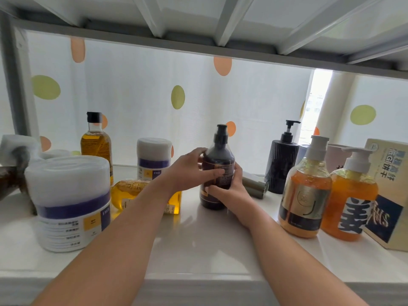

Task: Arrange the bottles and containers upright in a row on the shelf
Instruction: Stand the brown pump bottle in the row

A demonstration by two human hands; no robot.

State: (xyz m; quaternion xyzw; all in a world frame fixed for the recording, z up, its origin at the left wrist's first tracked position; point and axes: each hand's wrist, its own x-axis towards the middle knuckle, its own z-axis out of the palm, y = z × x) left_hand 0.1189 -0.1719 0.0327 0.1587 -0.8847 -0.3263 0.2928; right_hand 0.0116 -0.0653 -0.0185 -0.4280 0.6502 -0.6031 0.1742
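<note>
Both hands grip the dark pump bottle (217, 171), which stands upright on the white shelf (198, 244) near its middle. The left hand (192, 171) wraps the bottle's upper body, fingers across the label; the right hand (229, 191) clasps the lower body from the right side.

Just left of the bottle, an amber bottle (143, 195) lies on its side, partly hidden by the left forearm. Behind it stands a small white jar (153, 159) with a purple band; a larger matching jar (70, 202) stands at front left. A tall oil bottle (96, 142) with a black cap stands upright at the back.

To the right: a black ribbed pump dispenser (281, 164), two orange pump bottles (305, 195) (351, 202) side by side, and a printed carton (388, 195) at the edge.

The shelf surface is glossy white. A dotted white curtain (154, 85) hangs behind; a grey metal frame (198, 47) runs overhead.
</note>
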